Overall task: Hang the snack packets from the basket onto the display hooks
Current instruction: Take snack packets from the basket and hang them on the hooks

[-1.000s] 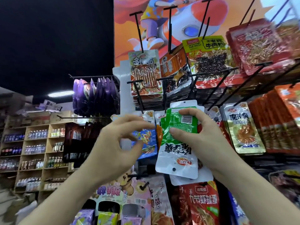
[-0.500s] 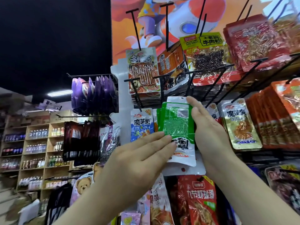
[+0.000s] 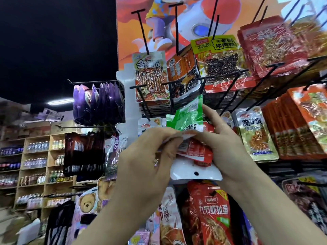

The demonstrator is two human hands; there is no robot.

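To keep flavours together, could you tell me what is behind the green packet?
Behind the green packet: a red packet and a white packet edge with a hang hole; the left hand and right hand cover the rest.

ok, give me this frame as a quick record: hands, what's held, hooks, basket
left hand: pinches the left edge of the stack
right hand: grips the stack from the right
stack: green packet on top, red packet under it, white packet lowest with its hang hole showing
hung: not yet, held in front of the rack
hooks: long black prongs with packets hanging on them
basket: not in view
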